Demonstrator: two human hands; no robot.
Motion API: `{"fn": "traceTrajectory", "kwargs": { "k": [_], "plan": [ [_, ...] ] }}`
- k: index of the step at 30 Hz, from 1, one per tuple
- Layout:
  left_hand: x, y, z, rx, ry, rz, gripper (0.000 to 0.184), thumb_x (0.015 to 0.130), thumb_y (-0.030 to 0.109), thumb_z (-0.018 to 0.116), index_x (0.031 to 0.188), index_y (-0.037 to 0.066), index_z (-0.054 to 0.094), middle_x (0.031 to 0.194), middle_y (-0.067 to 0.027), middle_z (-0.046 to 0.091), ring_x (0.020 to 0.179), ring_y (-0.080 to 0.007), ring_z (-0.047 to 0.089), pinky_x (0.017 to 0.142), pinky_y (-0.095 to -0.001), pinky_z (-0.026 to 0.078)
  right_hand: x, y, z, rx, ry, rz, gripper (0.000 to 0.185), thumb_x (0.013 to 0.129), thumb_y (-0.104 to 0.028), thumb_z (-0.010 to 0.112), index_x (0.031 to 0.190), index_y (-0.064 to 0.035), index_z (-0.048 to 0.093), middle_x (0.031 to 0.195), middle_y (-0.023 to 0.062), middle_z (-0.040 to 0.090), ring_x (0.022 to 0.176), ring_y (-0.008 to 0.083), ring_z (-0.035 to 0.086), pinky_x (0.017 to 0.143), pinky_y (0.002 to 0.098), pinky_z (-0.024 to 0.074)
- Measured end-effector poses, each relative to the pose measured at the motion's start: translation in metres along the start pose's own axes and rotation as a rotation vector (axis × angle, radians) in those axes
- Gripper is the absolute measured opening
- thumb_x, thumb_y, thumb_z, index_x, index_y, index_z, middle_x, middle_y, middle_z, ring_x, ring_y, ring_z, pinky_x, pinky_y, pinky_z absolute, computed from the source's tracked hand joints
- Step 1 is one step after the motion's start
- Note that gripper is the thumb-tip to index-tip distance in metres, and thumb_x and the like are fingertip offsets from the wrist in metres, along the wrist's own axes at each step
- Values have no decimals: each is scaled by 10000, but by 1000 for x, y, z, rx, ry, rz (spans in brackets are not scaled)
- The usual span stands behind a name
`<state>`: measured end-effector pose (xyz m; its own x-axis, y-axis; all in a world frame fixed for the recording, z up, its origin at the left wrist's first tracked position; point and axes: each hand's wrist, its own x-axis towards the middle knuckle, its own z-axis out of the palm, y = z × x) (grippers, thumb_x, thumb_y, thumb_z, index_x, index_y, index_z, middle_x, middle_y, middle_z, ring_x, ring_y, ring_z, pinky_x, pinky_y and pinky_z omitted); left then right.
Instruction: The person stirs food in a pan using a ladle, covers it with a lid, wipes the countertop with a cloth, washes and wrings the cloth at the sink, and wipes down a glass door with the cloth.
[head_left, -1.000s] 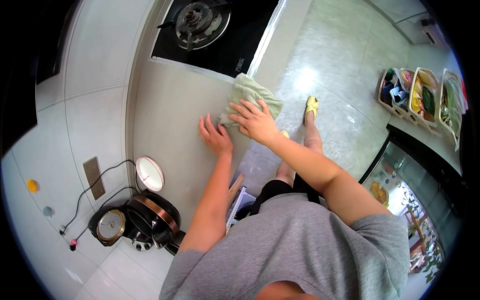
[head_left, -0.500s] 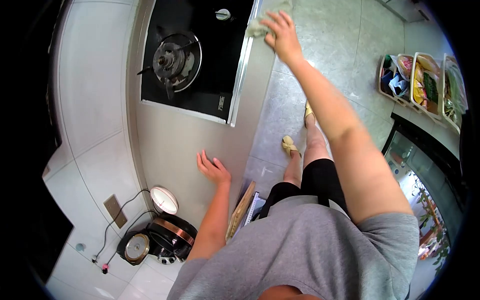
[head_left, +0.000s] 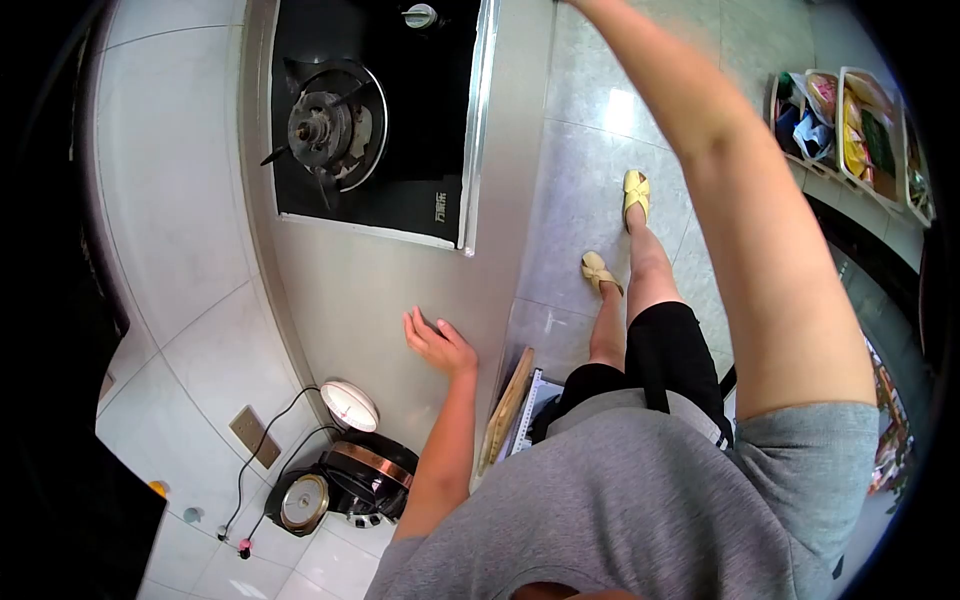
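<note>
My left hand (head_left: 439,345) rests on the grey counter (head_left: 350,290) below the stove, its fingers apart and nothing in them. My right arm reaches up past the counter's front edge, and its hand is beyond the top of the view, so what it holds is hidden. The cloth does not show. The black gas stove (head_left: 425,130), with a round burner (head_left: 325,130) and a knob (head_left: 419,16), is set into the counter above my left hand.
An open rice cooker (head_left: 365,470) and a white round scale (head_left: 350,405) stand at the lower left near a wall socket (head_left: 255,437). Boards (head_left: 507,410) lean by the counter's side. Baskets of packets (head_left: 870,140) are at the upper right.
My right hand has gone up along the counter's front edge with the green cloth and out of view. My left hand has let its place beside the cloth go and lies lower relative to the stove.
</note>
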<state>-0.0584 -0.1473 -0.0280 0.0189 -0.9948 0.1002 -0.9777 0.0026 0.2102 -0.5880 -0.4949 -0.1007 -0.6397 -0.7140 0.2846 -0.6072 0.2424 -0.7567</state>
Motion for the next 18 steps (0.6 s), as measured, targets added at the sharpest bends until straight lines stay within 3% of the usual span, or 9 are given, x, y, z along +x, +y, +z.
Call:
{"fn": "traceTrajectory", "kwargs": {
  "k": [1, 3, 5, 7, 10, 13, 18],
  "plan": [
    [0, 1, 0, -5, 6, 3, 516, 1034, 301, 432, 1452, -1, 456, 1503, -261, 377, 1379, -440, 368, 1140, -542, 295, -26, 5, 12, 0, 11, -2, 639, 841, -191, 591, 1470, -174, 485, 1572, 254, 320, 1402, 466, 362, 1163, 501, 350],
    [-1, 0, 1, -19, 23, 19, 518, 1040, 313, 428, 1452, 2, 457, 1502, -257, 380, 1379, -438, 368, 1138, -541, 299, -83, -10, 16, 124, 336, -200, 517, 868, -184, 592, 1385, -172, 569, 1418, 268, 514, 1276, 430, 522, 1063, 486, 450],
    [-3, -2, 3, -18, 49, 14, 512, 1046, 323, 425, 1452, 15, 463, 1503, -246, 386, 1382, -427, 370, 1139, -537, 302, -168, -54, -22, 312, -40, 150, 660, 851, -82, 623, 1475, -250, 486, 1630, 140, 277, 1463, 419, 311, 1184, 480, 346],
    [-5, -2, 2, -19, 66, 31, 505, 1047, 320, 425, 1452, 23, 468, 1503, -242, 390, 1382, -422, 372, 1140, -533, 303, -249, -90, -45, 274, -167, 191, 777, 858, -54, 614, 1554, -288, 359, 1674, 163, 106, 1477, 445, 280, 1186, 501, 342],
    [-4, -1, 2, -34, 93, 50, 492, 1046, 312, 428, 1451, 37, 478, 1500, -236, 397, 1383, -415, 375, 1142, -525, 305, -377, -142, -74, 344, -218, 245, 897, 791, 65, 654, 1557, -299, 360, 1682, 133, 91, 1497, 433, 238, 1198, 512, 315],
    [-7, -4, 3, -50, 101, 52, 482, 1043, 300, 435, 1448, 43, 483, 1497, -236, 402, 1380, -414, 379, 1142, -522, 307, -487, -184, -105, 339, -433, 340, 970, 764, 87, 690, 1588, -233, 289, 1675, 188, 44, 1525, 435, 140, 1222, 534, 247],
    [-5, -5, 4, -71, 117, 85, 470, 1037, 279, 448, 1440, 40, 489, 1492, -239, 405, 1372, -420, 387, 1140, -528, 312, -528, -207, -126, 447, -528, 403, 973, 781, 88, 700, 1590, -222, 257, 1664, 182, 15, 1511, 450, 148, 1225, 522, 264]
  ]
}}
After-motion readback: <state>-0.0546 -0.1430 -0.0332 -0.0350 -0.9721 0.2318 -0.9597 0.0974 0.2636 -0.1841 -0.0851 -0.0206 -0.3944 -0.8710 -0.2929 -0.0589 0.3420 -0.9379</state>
